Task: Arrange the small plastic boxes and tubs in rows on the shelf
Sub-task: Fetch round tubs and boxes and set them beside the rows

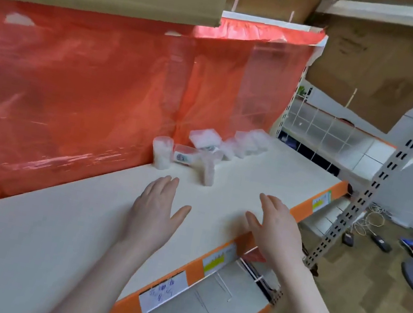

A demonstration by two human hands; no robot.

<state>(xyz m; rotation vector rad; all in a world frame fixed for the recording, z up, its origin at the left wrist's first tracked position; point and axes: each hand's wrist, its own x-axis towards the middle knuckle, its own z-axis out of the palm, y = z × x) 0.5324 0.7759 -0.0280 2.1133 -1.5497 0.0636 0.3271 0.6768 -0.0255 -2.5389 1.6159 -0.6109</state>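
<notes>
Red plastic is hanging behind the shelf (76, 230), and both hands, left hand (156, 207) and right hand (276, 229), are reaching flat and empty toward the boxes and tubs (209, 148) just ahead, which could tip if bumped.

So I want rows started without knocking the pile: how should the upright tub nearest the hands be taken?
Pinch the upright tub across its two side walls with the right hand, coming from the front. It stands tall, narrow and seemingly free on that side, with the loose boxes behind it.

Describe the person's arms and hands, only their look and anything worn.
Both forearms are bare, with no sleeves in view. The left hand and right hand wear no gloves, and no rings, watch or bracelet are visible. No markings show.
</notes>
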